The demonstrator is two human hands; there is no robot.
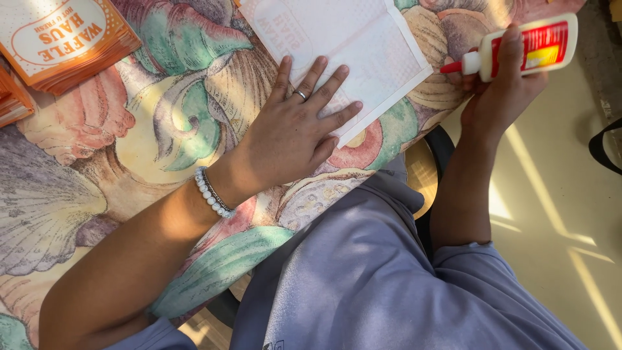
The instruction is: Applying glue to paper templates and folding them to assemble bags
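While the left hand (291,133) lies flat, fingers spread, on the white paper sheet (337,48) near the table's (129,149) edge, the right hand (502,84) grips a glue bottle (518,48) just beyond that edge, red nozzle aimed leftward at the sheet.

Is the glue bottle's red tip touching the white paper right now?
No: the right hand holds the glue bottle off the table edge, its tip clear of the white paper.

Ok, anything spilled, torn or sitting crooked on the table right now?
Nothing stands out. The left hand presses the white paper sheet flat on the tablecloth; the right hand holds the glue bottle, no glue spilled.
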